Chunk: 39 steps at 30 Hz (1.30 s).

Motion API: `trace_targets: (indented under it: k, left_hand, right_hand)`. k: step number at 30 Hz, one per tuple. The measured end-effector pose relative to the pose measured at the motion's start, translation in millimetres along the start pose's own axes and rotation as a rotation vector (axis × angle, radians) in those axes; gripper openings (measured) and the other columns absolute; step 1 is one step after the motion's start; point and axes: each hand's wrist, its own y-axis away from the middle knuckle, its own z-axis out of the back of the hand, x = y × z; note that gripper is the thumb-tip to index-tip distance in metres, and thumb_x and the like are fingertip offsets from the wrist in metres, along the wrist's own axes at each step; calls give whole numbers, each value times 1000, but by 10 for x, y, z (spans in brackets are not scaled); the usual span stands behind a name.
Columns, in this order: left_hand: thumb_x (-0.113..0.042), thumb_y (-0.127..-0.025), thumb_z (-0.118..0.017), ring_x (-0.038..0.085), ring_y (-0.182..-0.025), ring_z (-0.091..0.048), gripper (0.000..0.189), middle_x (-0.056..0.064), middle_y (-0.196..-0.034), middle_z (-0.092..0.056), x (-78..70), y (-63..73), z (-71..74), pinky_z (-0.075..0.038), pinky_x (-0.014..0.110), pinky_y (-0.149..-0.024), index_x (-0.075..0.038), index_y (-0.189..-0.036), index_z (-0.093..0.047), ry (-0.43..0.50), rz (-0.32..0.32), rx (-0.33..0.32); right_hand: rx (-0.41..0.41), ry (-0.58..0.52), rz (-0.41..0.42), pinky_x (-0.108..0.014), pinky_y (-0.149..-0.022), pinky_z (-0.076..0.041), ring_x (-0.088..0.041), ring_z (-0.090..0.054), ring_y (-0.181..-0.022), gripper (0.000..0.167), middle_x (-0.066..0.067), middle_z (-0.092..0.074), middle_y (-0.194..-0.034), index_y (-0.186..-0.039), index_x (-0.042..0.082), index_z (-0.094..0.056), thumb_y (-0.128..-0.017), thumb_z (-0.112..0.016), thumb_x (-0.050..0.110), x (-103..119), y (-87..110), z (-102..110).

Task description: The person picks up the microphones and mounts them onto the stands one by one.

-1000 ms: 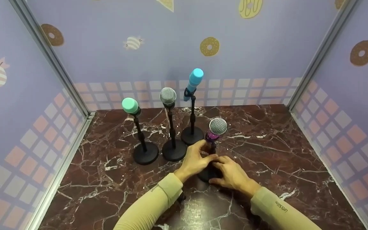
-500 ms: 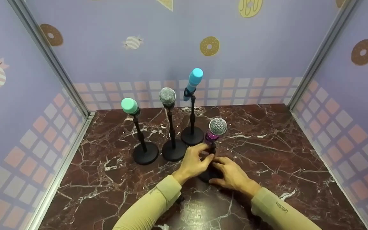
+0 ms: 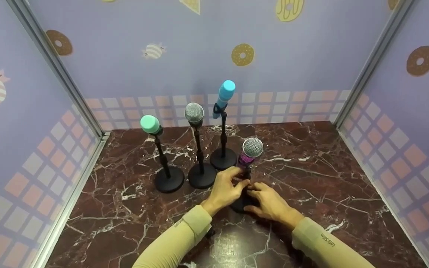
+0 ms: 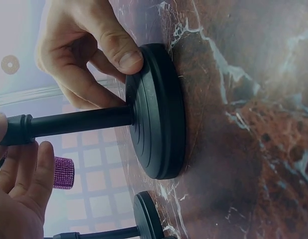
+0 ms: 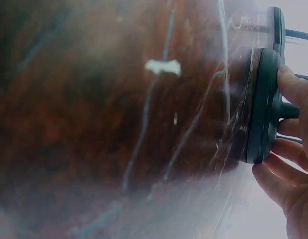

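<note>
A microphone with a silver mesh head (image 3: 253, 147) and glittery purple collar (image 3: 245, 159) sits on a short black stand, whose round base (image 4: 156, 114) rests on the marble-patterned table. My left hand (image 3: 223, 190) grips the stand's pole (image 4: 81, 122) at its black adjusting collar, below the microphone. Lower down, my right hand (image 3: 272, 204) holds the base, its thumb (image 4: 126, 56) on the upper face near the rim. Its other fingers (image 5: 285, 172) curl around the far side of the base, partly hidden in the head view.
Three more microphones on black stands stand behind to the left: one mint green (image 3: 150, 124), one silver-headed (image 3: 194, 112), one light blue (image 3: 225, 91). A small black object (image 3: 210, 233) shows partly from under the left sleeve. Patterned walls (image 3: 214, 67) enclose the table.
My left hand has shifted slightly down the pole, its thumb drawing in a little. The right hand and the stands keep their places.
</note>
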Motion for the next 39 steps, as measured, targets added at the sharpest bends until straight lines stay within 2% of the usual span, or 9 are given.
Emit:
trace_targets:
  k: [7,13,16,21,25,28,34,39]
  left_hand:
    - [-13,-90,-91,24,-87,-82,17,12,-99,-79,14,0,-29,-71,36,-78,-5,-102,-81,-67,-9,-49]
    - [-35,-88,-96,22,-83,-78,32,8,-94,-76,2,0,-52,-67,35,-75,-10,-96,-77,-156,53,-90]
    - [-43,-88,-95,21,-84,-78,37,6,-95,-77,-3,9,-53,-65,34,-76,-12,-98,-77,-186,73,-86]
    - [-30,-88,-93,23,-91,-83,30,8,-101,-81,-12,34,-32,-69,41,-80,-10,-105,-79,-159,39,-50]
    - [-17,-84,-88,27,-92,-83,24,9,-100,-83,-6,53,-9,-68,43,-84,-8,-104,-78,-172,-13,-14]
    - [-11,-86,-83,29,-92,-84,20,11,-100,-85,2,56,5,-68,46,-86,-6,-105,-78,-162,-26,10]
    - [-10,-90,-87,26,-93,-85,18,10,-101,-87,-2,31,14,-69,48,-88,-6,-106,-79,-126,15,25]
    - [-15,-86,-96,22,-91,-85,27,8,-98,-87,-9,2,-10,-70,44,-85,-8,-104,-77,-84,76,0]
  right_hand:
    - [21,12,-18,-44,-99,-66,-30,-75,-110,50,-12,-79,-120,-116,3,-82,-88,-94,43,20,-1,4]
    - [17,-12,-25,-44,-97,-66,-30,-75,-109,50,-12,-78,-121,-118,3,-82,-87,-95,41,25,-18,-2]
    - [5,-25,-22,-44,-95,-66,-30,-75,-107,49,-12,-78,-120,-117,4,-82,-86,-96,39,27,-17,-10]
    - [14,-29,-33,-44,-96,-66,-29,-75,-107,51,-12,-77,-121,-120,5,-83,-86,-96,40,29,-23,6]
    - [21,-43,-48,-44,-94,-66,-28,-74,-105,51,-10,-77,-116,-121,6,-83,-86,-96,40,31,-25,26]
    - [25,-45,-42,-44,-96,-66,-28,-74,-107,53,-11,-79,-118,-125,5,-82,-86,-95,40,31,-26,32]
    - [5,-31,-27,-43,-96,-66,-28,-74,-106,53,-12,-79,-118,-121,3,-82,-85,-96,39,23,-12,7]
    - [-18,-12,-22,-43,-91,-66,-28,-73,-101,50,-11,-76,-112,-115,4,-83,-85,-96,41,36,-3,-2]
